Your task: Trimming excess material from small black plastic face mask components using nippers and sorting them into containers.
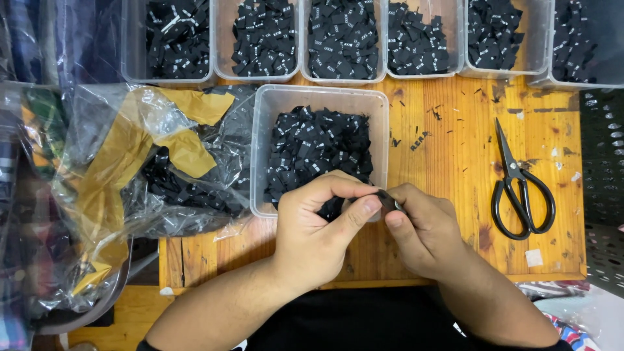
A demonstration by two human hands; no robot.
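Black fabric labels fill a clear plastic tub (265, 130) on a worn wooden table (455, 130), with a crinkled plastic bag (130, 162) alongside and black scissors (520, 188) well to the right. Left hand (318, 227) and right hand (422, 234) pinch what appears to be one small black label (389, 199) between fingertips, just over the tub's near rim.

Top edge of frame cuts off 6 clear tubs (257, 39); both hands hide most of the small black label (389, 200).
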